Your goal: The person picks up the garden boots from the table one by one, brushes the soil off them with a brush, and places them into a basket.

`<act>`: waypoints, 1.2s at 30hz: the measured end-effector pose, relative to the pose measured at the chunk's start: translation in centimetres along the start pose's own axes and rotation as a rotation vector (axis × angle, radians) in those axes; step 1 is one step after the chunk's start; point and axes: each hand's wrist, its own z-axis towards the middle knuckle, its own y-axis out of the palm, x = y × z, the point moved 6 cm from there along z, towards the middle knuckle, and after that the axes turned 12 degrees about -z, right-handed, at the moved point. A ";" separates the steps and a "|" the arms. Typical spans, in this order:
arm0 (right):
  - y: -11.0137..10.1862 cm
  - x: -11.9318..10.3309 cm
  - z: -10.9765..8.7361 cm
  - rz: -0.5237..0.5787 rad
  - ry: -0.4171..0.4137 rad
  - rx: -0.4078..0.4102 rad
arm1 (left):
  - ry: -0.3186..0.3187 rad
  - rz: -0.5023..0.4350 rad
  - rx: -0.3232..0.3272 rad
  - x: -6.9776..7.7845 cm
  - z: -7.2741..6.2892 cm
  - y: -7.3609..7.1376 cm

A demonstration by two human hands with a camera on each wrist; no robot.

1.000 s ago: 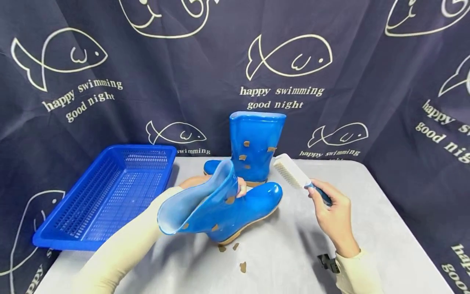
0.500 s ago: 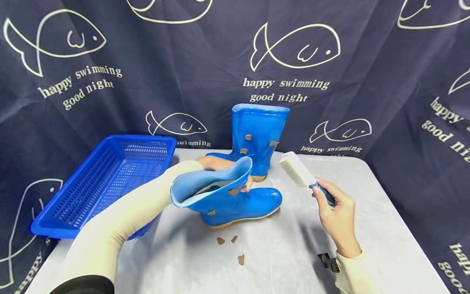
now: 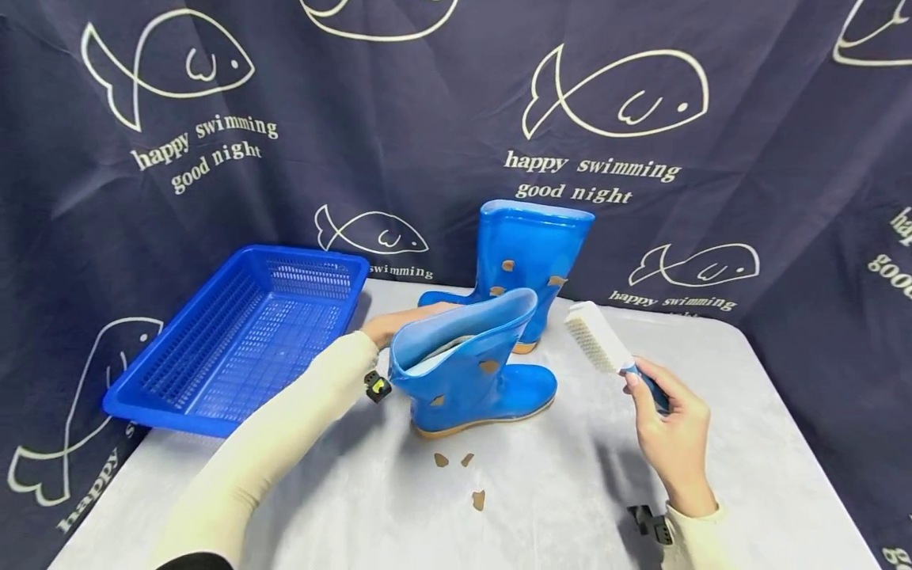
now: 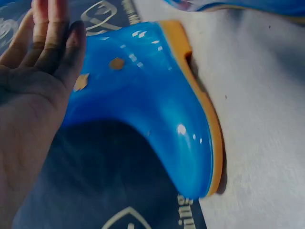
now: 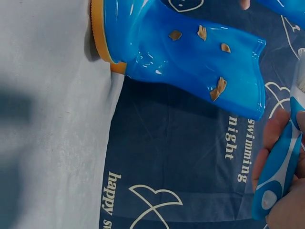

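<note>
1. so your front boot [image 3: 466,388] is standing upright near the middle of the table [image 3: 570,499], toe pointing right, with brown patches [image 3: 488,366] stuck on its shaft.
2. your left hand [image 4: 35,90] is just behind that shaft, fingers pretty straight and not wrapped round anything. can't tell if they're touching the boot.
3. your right hand [image 3: 673,431] has its fingers curled round the blue handle of the brush [image 3: 604,344]. white head's angled up and left, bristles toward the boots, well apart from the front one.
4. right behind, your rear boot [image 3: 534,241] stands upright too, toe left, also patchy.
5. three loose brown bits [image 3: 479,499] lie on your side of the front boot.
6. blue basket [image 3: 164,412] is off to your left, dark fish-print curtain [image 3: 442,127] behind.
</note>
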 end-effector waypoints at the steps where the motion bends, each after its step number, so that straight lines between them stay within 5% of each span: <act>1: 0.0 0.0 0.0 0.003 0.003 -0.002 | 0.011 0.000 0.026 -0.1 -0.5 -0.5; 5: 0.0 -0.3 0.1 0.009 -0.004 -0.010 | 0.101 -0.127 0.064 0.3 -3.4 -0.9; 8: -0.5 -0.5 0.0 0.014 -0.013 0.008 | 0.249 -0.225 0.039 1.1 -5.8 0.2; 10: -0.8 -0.6 -0.1 0.013 -0.012 0.022 | 0.344 -0.220 0.047 1.4 -7.4 1.0; 13: -0.9 -0.7 0.0 0.007 -0.005 0.029 | 0.410 -0.157 0.170 1.4 -9.5 1.7; 20: -0.2 -2.0 -0.3 0.093 -0.028 0.071 | 0.424 -0.086 0.443 1.3 -12.7 2.7; 24: 0.0 -2.8 -0.3 0.147 -0.063 0.087 | 0.392 -0.047 0.562 1.1 -12.9 2.8; 36: 0.8 -3.8 -0.1 0.102 -0.145 0.026 | 0.331 -0.072 0.718 0.0 -12.2 1.5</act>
